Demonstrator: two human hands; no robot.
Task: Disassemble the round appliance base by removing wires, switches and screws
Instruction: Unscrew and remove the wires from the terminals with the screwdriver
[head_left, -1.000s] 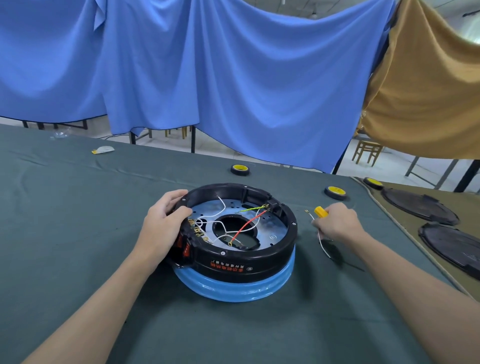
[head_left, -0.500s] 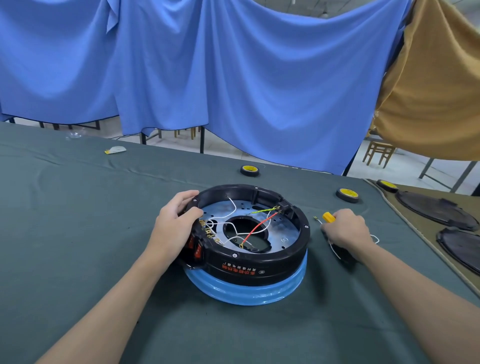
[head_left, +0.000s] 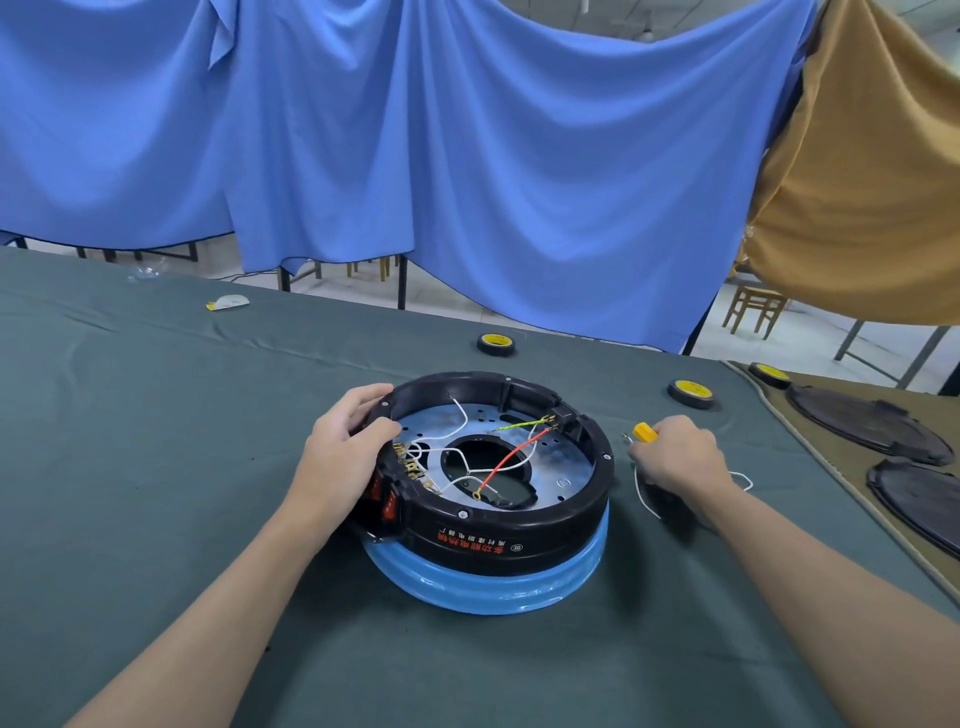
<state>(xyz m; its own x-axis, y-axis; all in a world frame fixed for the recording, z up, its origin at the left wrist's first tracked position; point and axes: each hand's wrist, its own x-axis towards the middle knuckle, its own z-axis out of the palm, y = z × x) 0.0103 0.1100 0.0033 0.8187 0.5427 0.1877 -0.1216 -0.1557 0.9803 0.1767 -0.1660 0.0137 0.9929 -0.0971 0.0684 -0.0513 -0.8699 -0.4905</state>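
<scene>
The round appliance base (head_left: 519, 540), black ring on a blue lower rim, lies upside down at the table's middle. Inside it a metal plate (head_left: 561, 467) carries white wires (head_left: 457, 415), a red wire (head_left: 511, 457) and a yellow-green wire (head_left: 519, 426). Red switches (head_left: 387, 506) sit on its left side. My left hand (head_left: 343, 457) grips the ring's left edge, thumb over the rim. My right hand (head_left: 675, 460) rests on the cloth right of the base and grips a yellow-handled screwdriver (head_left: 644, 432). A loose white wire (head_left: 644, 493) lies under that hand.
Dark green cloth (head_left: 156, 467) covers the table. Tape rolls with yellow cores lie behind the base (head_left: 496, 344) (head_left: 690, 392) (head_left: 769, 374). Black round covers (head_left: 867, 428) (head_left: 919, 499) lie on a brown cloth at the right. Blue and tan sheets hang behind.
My right hand with the screwdriver has settled lower onto the cloth beside the base. The left hand keeps its hold on the ring. The camera view has shifted slightly.
</scene>
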